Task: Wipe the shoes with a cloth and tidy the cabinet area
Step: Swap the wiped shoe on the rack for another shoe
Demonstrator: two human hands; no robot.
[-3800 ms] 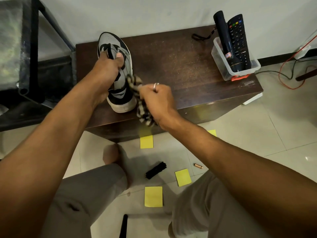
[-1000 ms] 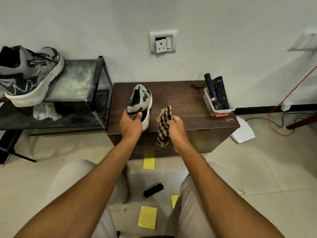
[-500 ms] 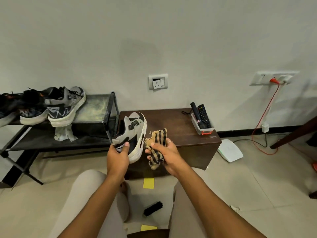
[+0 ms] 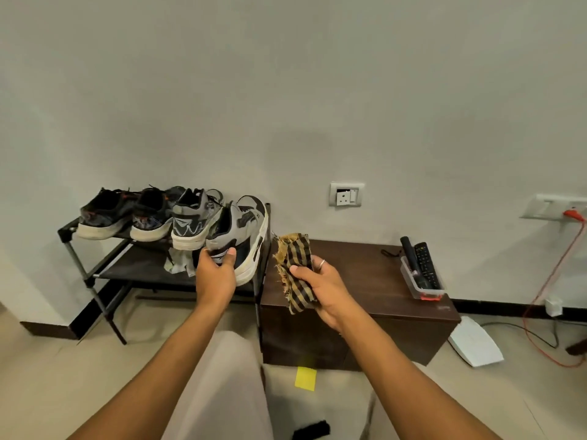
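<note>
My left hand grips a grey, black and white sneaker by its heel, holding it in the air at the right end of the black shoe rack. Its matching grey sneaker stands on the rack's top shelf just to the left. Two dark sneakers sit further left on the same shelf. My right hand holds a black and tan checked cloth bunched above the brown cabinet.
A clear bin with a remote and a black torch sits on the cabinet's right side. A crumpled pale rag lies on the rack's lower shelf. On the floor are a yellow note, a black brush, a white board and red cable.
My left hand has lifted the sneaker off the cabinet and carried it left and up to the rack. The view has risen and pulled back. The cloth stays in my right hand.
</note>
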